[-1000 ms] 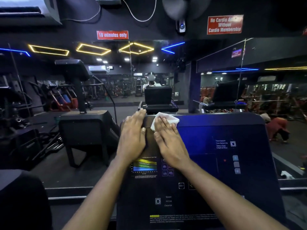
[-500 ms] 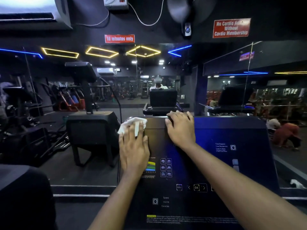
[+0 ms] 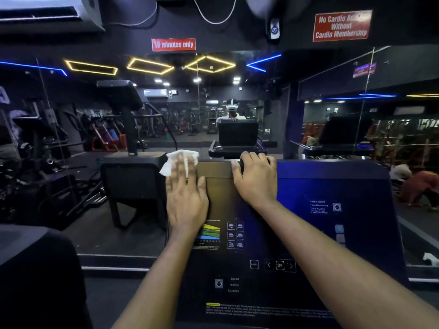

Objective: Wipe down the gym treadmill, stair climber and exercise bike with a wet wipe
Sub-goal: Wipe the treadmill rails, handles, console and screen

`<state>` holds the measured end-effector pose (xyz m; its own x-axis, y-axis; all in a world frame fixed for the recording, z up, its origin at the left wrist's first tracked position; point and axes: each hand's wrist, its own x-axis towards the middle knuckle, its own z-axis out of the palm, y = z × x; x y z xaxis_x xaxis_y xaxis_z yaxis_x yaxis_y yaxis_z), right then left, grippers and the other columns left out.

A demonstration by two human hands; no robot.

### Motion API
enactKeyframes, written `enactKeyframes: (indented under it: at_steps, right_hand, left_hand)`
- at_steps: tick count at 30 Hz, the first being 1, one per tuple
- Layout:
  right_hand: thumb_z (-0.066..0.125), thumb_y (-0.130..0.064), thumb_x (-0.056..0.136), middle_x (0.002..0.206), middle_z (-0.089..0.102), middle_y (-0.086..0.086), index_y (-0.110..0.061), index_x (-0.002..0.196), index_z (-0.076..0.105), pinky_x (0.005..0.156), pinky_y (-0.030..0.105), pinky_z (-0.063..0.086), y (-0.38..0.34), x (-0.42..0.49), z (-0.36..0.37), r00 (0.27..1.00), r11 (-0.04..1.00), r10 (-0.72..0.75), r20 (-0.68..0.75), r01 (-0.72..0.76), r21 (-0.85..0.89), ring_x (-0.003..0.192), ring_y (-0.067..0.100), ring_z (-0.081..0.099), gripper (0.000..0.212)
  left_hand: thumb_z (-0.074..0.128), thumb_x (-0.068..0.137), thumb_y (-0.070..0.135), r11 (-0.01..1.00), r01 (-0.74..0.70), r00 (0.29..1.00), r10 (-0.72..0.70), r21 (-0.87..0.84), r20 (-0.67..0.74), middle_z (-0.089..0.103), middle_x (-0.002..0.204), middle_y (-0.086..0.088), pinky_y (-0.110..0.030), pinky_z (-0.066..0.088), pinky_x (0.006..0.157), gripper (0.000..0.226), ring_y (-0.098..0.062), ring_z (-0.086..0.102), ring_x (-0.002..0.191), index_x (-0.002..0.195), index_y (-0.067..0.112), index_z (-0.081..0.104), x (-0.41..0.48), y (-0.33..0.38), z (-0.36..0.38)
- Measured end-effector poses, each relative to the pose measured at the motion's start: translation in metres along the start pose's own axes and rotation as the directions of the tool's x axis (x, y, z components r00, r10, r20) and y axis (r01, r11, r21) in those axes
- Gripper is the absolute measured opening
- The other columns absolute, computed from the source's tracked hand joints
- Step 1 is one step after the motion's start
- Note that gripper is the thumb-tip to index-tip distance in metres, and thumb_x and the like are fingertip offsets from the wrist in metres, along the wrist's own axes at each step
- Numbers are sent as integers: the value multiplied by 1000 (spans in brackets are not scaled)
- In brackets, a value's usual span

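The dark treadmill console (image 3: 316,236) fills the lower middle of the head view, with a lit coloured graph and button rows. My left hand (image 3: 186,200) lies flat on its top left corner and presses a crumpled white wet wipe (image 3: 171,159) under the fingers; the wipe sticks out past the corner. My right hand (image 3: 256,184) is a hand's width to the right, fingers curled over the console's top edge. Both forearms reach up from the bottom of the frame.
A black machine housing with an upright post (image 3: 133,186) stands just left of the console. Another dark console (image 3: 35,269) sits at the lower left. A wall mirror (image 3: 213,110) ahead reflects the gym. A person in red (image 3: 418,186) crouches at the right.
The wipe went from under my right hand to my left hand, which carried it to the console's top left corner. My right hand shifted right and took hold of the top edge.
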<state>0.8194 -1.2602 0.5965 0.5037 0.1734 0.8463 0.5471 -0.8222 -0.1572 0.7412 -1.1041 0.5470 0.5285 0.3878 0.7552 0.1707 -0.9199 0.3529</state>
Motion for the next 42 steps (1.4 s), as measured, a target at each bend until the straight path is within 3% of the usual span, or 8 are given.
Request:
enactKeyframes:
  at_steps: [2,6,13,19,24,30,36,42]
  right_hand:
    - [37,-47,102,95,69,0,-17,101,67,98,40,39,-2,-1,1,1000,1000,17,1,-17,1,95,21,58,42]
    - [36,-46,103,95,69,0,-17,101,67,99,40,39,-3,-1,4,1000,1000,22,-13,-22,-1,95,21,58,42]
    - [35,-47,103,94,68,0,-18,100,67,98,41,39,-5,-1,5,999,999,36,-16,-37,-23,94,21,57,43]
    - [37,-38,104,92,69,-6,-22,95,66,95,38,36,5,3,-2,1000,998,2,19,-4,65,92,19,58,34]
    - [41,-31,104,97,72,-6,-22,99,68,93,38,31,17,11,-9,995,989,-26,101,10,149,94,20,59,29]
    - [48,-24,101,99,76,-1,-22,104,73,93,40,32,24,17,-14,990,973,-28,142,-5,232,100,23,64,25]
    - [47,-20,99,100,75,-4,-21,105,73,94,37,32,15,11,-12,995,970,19,98,-42,239,97,20,62,26]
    - [45,-18,99,97,71,-4,-17,103,70,103,34,34,0,0,-7,997,978,79,-1,-77,194,95,18,59,25]
  left_hand:
    - [31,108,40,998,54,998,-54,-15,-31,-5,171,-3,-43,7,128,67,-19,-8,157,163,17,0,-3,5,1]
    - [29,105,45,1000,-21,1000,20,-9,-11,-5,171,-3,-39,4,127,72,-17,-10,157,163,16,-3,-50,22,18]
    - [25,108,42,999,38,999,-39,-32,0,-2,170,1,-42,6,127,65,-16,-6,157,163,16,6,5,12,3]
    - [21,106,45,988,-148,986,150,-34,74,0,171,4,-39,5,128,65,-11,-7,156,163,20,5,-39,24,16]
    - [25,108,42,995,96,995,-95,-11,33,8,170,-4,-42,5,127,63,-19,1,157,162,12,10,7,13,0]
    - [19,106,45,970,-230,965,237,-74,113,-3,170,6,-35,0,127,64,-8,-10,155,163,20,3,-38,62,22]
    - [34,108,35,998,51,999,-51,-38,14,0,170,0,-40,8,128,66,-16,-2,157,163,14,3,-23,-2,2]
    - [34,107,40,998,34,996,-29,-52,82,-5,171,1,-39,5,128,71,-13,-10,156,162,15,-3,-94,17,18]
